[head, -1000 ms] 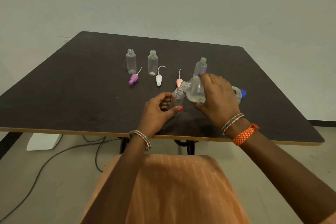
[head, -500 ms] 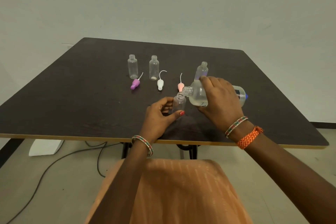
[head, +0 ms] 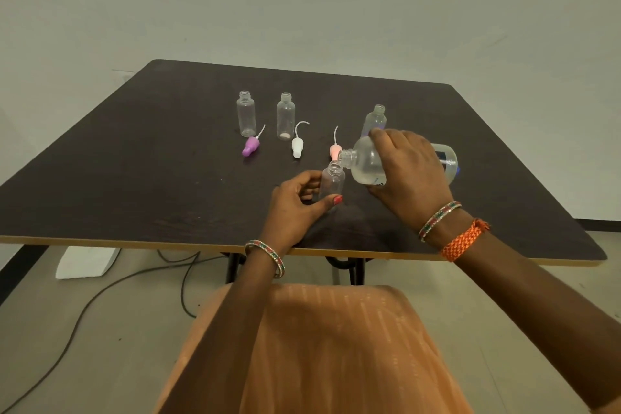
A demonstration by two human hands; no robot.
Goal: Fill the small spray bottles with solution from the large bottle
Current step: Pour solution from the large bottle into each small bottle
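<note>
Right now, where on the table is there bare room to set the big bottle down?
Bare table lies left of the purple cap, and along the right edge beyond the large bottle. It is crowded mid-table, where the small bottles, the caps and both hands, left hand and right hand, cluster.

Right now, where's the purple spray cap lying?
In the head view, the purple plastic spray cap lies left of centre on the dark table, just in front of the leftmost clear small bottle.

Beaded bangles, orange wristband
</note>
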